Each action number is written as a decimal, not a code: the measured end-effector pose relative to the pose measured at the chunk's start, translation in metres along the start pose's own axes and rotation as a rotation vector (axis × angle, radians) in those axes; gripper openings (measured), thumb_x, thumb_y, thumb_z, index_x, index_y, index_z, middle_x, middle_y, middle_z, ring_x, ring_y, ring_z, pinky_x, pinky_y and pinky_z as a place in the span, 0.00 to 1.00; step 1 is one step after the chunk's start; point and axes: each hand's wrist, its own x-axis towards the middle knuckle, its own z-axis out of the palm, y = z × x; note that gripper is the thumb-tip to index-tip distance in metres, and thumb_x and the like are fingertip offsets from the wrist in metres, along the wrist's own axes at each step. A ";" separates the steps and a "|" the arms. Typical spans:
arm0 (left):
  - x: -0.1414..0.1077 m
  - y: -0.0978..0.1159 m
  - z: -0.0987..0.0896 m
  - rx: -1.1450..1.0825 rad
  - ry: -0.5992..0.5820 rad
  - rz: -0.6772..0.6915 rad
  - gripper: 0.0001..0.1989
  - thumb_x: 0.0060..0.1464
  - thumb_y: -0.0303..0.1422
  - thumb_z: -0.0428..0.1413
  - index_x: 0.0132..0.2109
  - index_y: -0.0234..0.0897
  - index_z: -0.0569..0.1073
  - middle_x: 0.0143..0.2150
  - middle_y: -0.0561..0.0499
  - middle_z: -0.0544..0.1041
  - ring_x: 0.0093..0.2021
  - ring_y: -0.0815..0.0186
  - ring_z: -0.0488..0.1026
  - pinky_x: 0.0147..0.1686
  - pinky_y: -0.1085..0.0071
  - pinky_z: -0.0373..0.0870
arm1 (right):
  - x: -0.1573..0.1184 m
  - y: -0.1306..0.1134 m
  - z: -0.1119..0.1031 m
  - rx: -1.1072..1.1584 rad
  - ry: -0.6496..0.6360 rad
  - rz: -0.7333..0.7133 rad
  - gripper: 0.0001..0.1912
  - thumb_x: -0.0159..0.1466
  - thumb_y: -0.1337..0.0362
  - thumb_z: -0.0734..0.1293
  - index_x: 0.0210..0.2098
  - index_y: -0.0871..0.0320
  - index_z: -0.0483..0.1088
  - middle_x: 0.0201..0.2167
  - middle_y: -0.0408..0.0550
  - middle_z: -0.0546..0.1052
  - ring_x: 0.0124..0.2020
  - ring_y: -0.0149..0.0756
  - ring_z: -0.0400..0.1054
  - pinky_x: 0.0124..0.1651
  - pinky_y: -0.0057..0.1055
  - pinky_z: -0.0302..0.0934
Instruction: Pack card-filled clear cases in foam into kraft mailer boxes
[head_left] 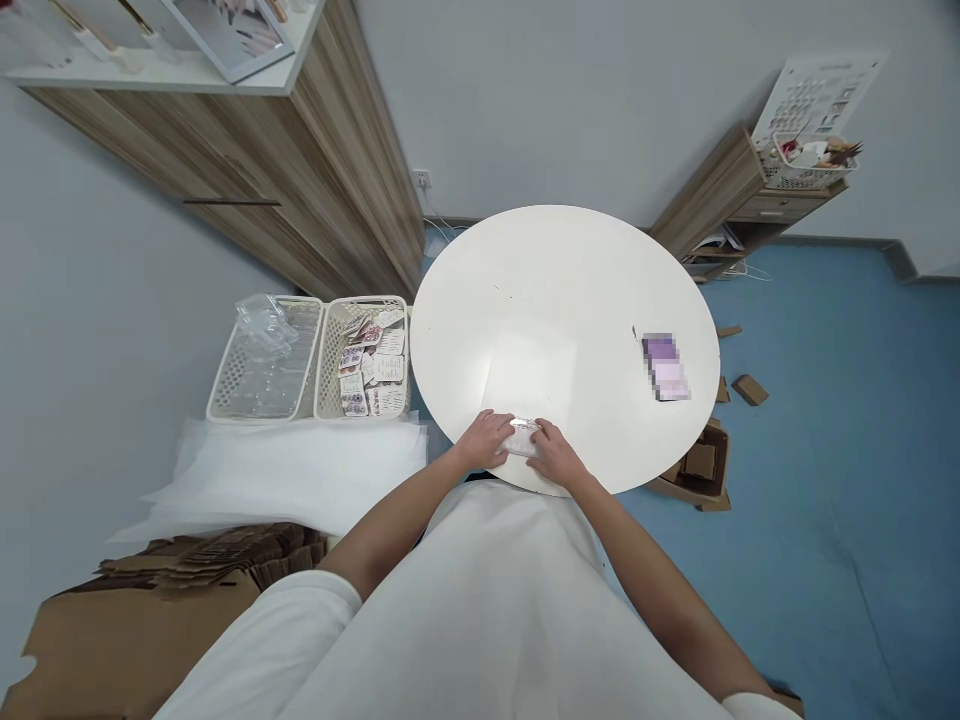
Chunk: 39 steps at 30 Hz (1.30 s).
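A small white-and-clear plastic packet (521,437) lies at the near edge of the round white table (555,270), with dark marks along its far side. On its left end my left hand (486,440) is closed, fingers bent over the plastic. My right hand (556,455) grips the opposite end, thumb and fingers curled around it. Between the two hands the middle of the packet shows; its ends are covered by my fingers. What is inside cannot be made out.
Left of the table stand a basket of clear plastic bags (262,365) and a basket of printed cards (371,370). White sheets (292,470) and flattened cardboard (150,620) lie nearer. A phone-like item, blurred out (666,368), rests at the table's right. Beyond is a carton (701,465) on the floor.
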 end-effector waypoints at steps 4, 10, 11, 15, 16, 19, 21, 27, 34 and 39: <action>0.001 -0.003 -0.005 -0.058 -0.004 0.011 0.19 0.43 0.35 0.52 0.44 0.35 0.65 0.52 0.42 0.63 0.49 0.58 0.62 0.51 0.61 0.53 | 0.004 -0.004 -0.006 0.028 0.007 -0.003 0.15 0.51 0.65 0.64 0.38 0.58 0.60 0.51 0.57 0.59 0.50 0.44 0.57 0.46 0.40 0.59; 0.004 -0.002 -0.017 -0.203 -0.077 -0.046 0.16 0.48 0.37 0.49 0.44 0.38 0.65 0.40 0.49 0.71 0.40 0.63 0.68 0.43 0.67 0.60 | 0.004 -0.012 -0.030 0.101 -0.106 0.080 0.14 0.54 0.61 0.60 0.40 0.56 0.58 0.38 0.49 0.69 0.35 0.37 0.64 0.36 0.33 0.59; 0.004 -0.002 -0.019 -0.229 -0.087 -0.072 0.15 0.49 0.37 0.48 0.44 0.39 0.66 0.39 0.50 0.72 0.39 0.63 0.68 0.43 0.67 0.61 | 0.004 -0.014 -0.034 0.112 -0.133 0.103 0.13 0.55 0.61 0.60 0.40 0.55 0.58 0.36 0.47 0.69 0.32 0.35 0.64 0.34 0.32 0.58; 0.007 -0.004 -0.026 -0.300 -0.101 -0.149 0.15 0.53 0.40 0.45 0.45 0.40 0.67 0.42 0.50 0.71 0.42 0.63 0.67 0.43 0.67 0.61 | 0.011 -0.017 -0.045 0.151 -0.177 0.156 0.11 0.57 0.60 0.57 0.40 0.55 0.59 0.33 0.45 0.70 0.28 0.34 0.63 0.32 0.31 0.56; 0.008 -0.006 -0.028 -0.300 -0.095 -0.154 0.16 0.52 0.42 0.45 0.45 0.41 0.68 0.44 0.49 0.70 0.44 0.62 0.66 0.44 0.67 0.60 | 0.013 -0.017 -0.048 0.156 -0.154 0.154 0.11 0.57 0.59 0.57 0.39 0.55 0.60 0.34 0.46 0.70 0.30 0.35 0.63 0.34 0.32 0.56; 0.014 -0.014 -0.032 -0.272 -0.094 -0.153 0.19 0.48 0.46 0.50 0.43 0.42 0.69 0.47 0.48 0.67 0.48 0.59 0.63 0.44 0.65 0.60 | 0.021 -0.014 -0.053 0.183 -0.076 0.159 0.11 0.57 0.57 0.58 0.36 0.56 0.63 0.40 0.50 0.69 0.37 0.37 0.63 0.38 0.32 0.57; 0.018 -0.020 -0.033 -0.295 -0.124 -0.170 0.17 0.49 0.44 0.49 0.43 0.43 0.70 0.44 0.49 0.69 0.45 0.60 0.65 0.42 0.66 0.61 | 0.027 -0.010 -0.055 0.224 -0.073 0.216 0.12 0.58 0.56 0.57 0.35 0.56 0.65 0.38 0.50 0.70 0.36 0.36 0.64 0.36 0.32 0.58; 0.032 -0.038 -0.028 -0.524 -0.224 -0.328 0.13 0.52 0.39 0.45 0.38 0.38 0.71 0.37 0.51 0.74 0.36 0.64 0.69 0.34 0.71 0.64 | 0.045 0.007 -0.052 0.368 -0.078 0.415 0.15 0.57 0.52 0.57 0.37 0.54 0.67 0.35 0.46 0.73 0.32 0.35 0.66 0.31 0.29 0.59; 0.035 -0.051 -0.022 -0.548 -0.113 -0.680 0.11 0.47 0.38 0.50 0.36 0.36 0.70 0.36 0.49 0.73 0.35 0.64 0.70 0.30 0.72 0.64 | 0.057 0.022 -0.039 0.349 0.018 0.535 0.11 0.59 0.57 0.55 0.35 0.53 0.66 0.33 0.44 0.73 0.32 0.34 0.66 0.32 0.30 0.60; 0.025 -0.049 -0.019 -0.366 -0.039 -0.740 0.11 0.49 0.35 0.49 0.40 0.36 0.68 0.38 0.48 0.72 0.38 0.62 0.69 0.33 0.70 0.64 | 0.055 0.028 -0.028 0.210 0.207 0.496 0.12 0.57 0.63 0.57 0.39 0.54 0.66 0.37 0.48 0.71 0.37 0.37 0.65 0.37 0.33 0.59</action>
